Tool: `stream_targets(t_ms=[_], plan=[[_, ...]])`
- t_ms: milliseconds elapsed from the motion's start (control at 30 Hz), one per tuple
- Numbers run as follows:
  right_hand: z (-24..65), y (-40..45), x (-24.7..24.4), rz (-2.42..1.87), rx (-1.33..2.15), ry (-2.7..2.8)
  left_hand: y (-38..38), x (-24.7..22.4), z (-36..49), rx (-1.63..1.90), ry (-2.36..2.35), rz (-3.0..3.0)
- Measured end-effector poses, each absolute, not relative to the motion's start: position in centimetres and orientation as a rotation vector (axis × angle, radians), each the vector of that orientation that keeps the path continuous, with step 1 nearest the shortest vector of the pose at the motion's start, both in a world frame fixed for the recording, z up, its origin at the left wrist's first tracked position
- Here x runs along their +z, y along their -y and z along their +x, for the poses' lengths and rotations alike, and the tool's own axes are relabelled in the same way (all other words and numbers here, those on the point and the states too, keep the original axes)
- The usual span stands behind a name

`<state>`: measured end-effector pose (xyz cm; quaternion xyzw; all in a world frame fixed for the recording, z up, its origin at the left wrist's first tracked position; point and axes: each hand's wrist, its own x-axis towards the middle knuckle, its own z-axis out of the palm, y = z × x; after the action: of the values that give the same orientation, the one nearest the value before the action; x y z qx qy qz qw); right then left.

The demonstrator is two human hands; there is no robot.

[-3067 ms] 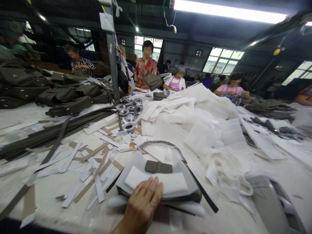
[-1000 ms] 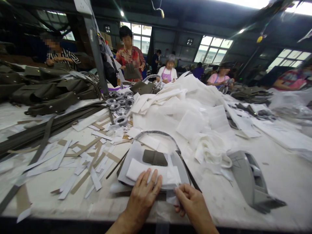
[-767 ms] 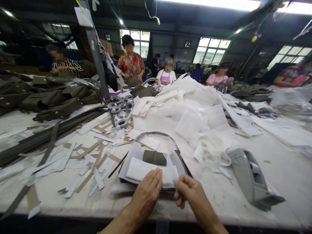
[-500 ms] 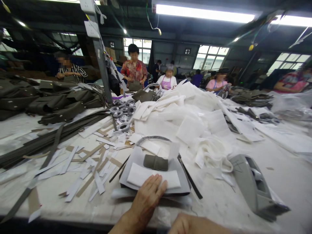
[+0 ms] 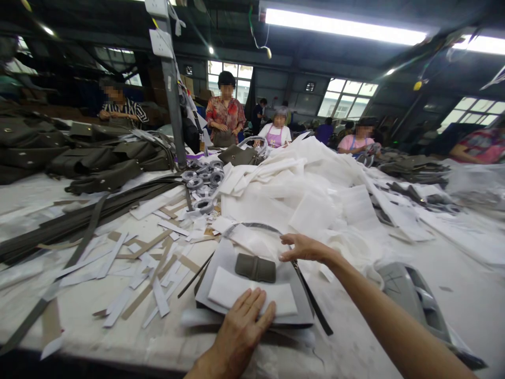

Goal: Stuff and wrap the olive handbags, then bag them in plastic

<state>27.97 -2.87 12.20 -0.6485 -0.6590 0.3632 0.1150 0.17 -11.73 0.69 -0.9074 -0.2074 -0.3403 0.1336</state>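
Observation:
A dark bag lies in front of me under a grey-white sheet, with its arched handle at the far end. A folded white foam strip rests across the near part, and my left hand lies flat on its front edge, fingers stretched. Beyond the strip, a small dark grey flap with a central band shows. My right hand hovers at the bag's far right corner beside the handle, fingers apart, with nothing visible in it. A dark strap with a buckle hangs along the right side.
A large heap of white foam sheets fills the middle of the table. Paper and brown strips litter the left, near long dark straps. A grey tape dispenser stands at right. Several co-workers sit or stand beyond.
My right hand has reached from the table's front edge forward to the bag's far right corner. A whitish flap that stood there no longer shows. My left hand stays on the foam strip.

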Motion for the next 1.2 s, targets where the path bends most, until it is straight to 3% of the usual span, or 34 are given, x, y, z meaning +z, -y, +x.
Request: stream_targets(t_ms=[333,533,700,867,1200], plan=[[21.9,-0.3,7.4,-1.783,0.935,1.815,11.6,-0.1,0.4,-0.989,0.593,-2.6],[23.0,6.3,8.8,-1.596,0.802,1.787,11.6,0.1,0.3,-0.99,0.586,-2.632],[23.0,15.4,6.9,-1.29,0.175,2.218,11.8,0.6,0.3,-1.018,0.629,-2.719],[19.8,19.6,4.3,-1.274,-0.326,2.18,12.0,1.6,0.2,-1.011,0.692,-2.775],[20.3,25.7,3.0,-1.019,-0.088,2.268,11.5,2.0,-0.5,-0.792,0.553,-2.876]])
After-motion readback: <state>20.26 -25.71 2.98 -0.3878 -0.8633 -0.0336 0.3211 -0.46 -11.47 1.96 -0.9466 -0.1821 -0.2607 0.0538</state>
